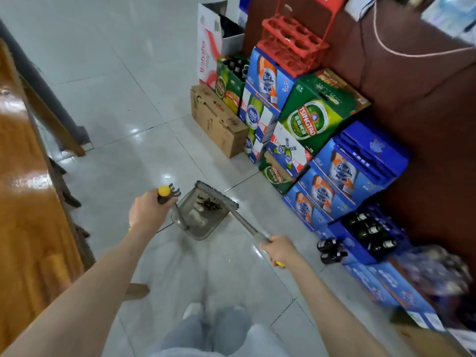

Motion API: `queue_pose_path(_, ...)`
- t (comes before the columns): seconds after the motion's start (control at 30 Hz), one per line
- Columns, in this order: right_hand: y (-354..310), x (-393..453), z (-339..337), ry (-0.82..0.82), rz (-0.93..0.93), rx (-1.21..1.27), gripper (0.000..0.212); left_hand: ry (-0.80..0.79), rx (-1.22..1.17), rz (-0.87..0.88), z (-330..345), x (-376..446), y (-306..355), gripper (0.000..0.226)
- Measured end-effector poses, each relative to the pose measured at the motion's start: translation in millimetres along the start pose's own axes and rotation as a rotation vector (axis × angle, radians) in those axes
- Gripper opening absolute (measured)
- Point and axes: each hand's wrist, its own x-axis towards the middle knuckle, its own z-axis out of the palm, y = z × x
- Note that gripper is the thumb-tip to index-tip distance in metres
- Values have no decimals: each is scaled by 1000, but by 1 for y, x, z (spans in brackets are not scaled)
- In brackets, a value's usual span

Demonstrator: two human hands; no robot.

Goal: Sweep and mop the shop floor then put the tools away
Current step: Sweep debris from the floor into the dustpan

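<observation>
While left hand [146, 215] grips dustpan handle [164, 194] and right hand [279, 249] grips broom [219, 197], keep dustpan [198, 217] flat, sweep leftward gently

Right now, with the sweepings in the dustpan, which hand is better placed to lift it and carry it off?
Left. The left hand already grips the dustpan handle upright; the right hand grips the broom shaft.

Bare forearms, no sleeves visible. Light grey-blue trousers [206, 336]. White shoe [192, 309], blurred. Left wrist: thin yellow band [129, 229].
</observation>
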Motion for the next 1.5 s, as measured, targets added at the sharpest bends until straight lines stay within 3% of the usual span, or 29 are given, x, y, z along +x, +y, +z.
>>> queue_pose_path(0.17, 54, -44, 4, 63, 47, 87, 27, -75, -4, 117, 15, -34, 12, 28)
queue_pose_path(0.3, 102, -79, 16, 113, 92, 182, 36, -110, 24, 202, 25, -69, 16, 27)
queue_pose_path(0.47, 163, -127, 37, 123, 171, 231, 21, -160, 46, 293, 43, -118, 21, 31)
queue_pose_path(0.67, 223, -189, 71, 130, 300, 332, 21, -262, 109, 419, 59, -176, 19, 33)
queue_pose_path(0.97, 277, -298, 173, 230, 479, 636, 17, -446, 217, 713, 76, -246, 2, 33)
queue_pose_path(1.5, 345, -500, 362, 474, 829, 1113, 34, -773, 340, 1186, 102, -440, -42, 34)
